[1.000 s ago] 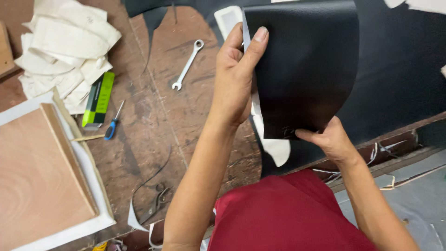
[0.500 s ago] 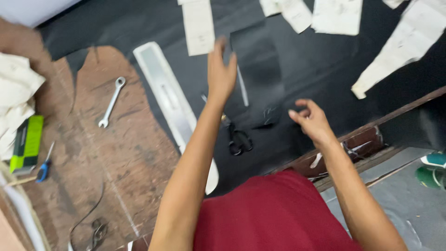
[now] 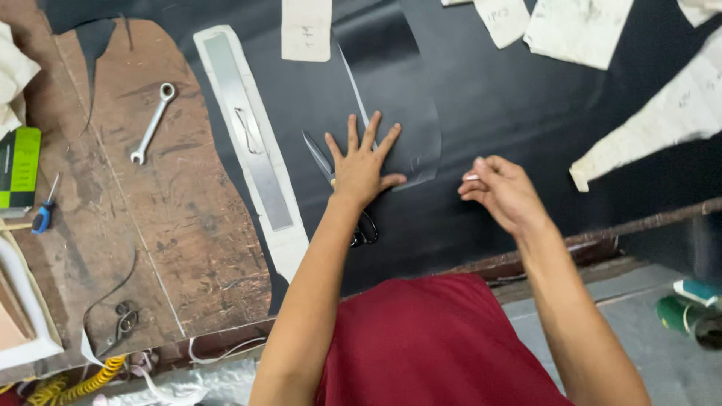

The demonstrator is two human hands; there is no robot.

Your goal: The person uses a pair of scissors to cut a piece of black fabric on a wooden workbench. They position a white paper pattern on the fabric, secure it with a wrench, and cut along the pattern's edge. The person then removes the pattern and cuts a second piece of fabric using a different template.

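My left hand (image 3: 363,162) lies flat with fingers spread on a dark cut piece (image 3: 410,113), which rests on the large black sheet (image 3: 511,98) covering the workbench. Black-handled scissors (image 3: 363,229) lie partly under that hand and wrist, blades pointing up-left. My right hand (image 3: 502,192) hovers just right of the piece, fingertips pinched on a small white stick (image 3: 471,177). A thin pale line (image 3: 352,79) runs along the piece's left edge.
A metal ruler (image 3: 248,135) lies on a white strip left of the hands. A wrench (image 3: 153,122) rests on the bare brown tabletop (image 3: 188,225). Paper pattern pieces (image 3: 306,28) lie along the top. A screwdriver (image 3: 45,210) and a green box (image 3: 19,165) sit at far left.
The dark piece, held up in both hands before, now lies flat on the black sheet under my left palm. My right hand let go of it and pinches a white stick.
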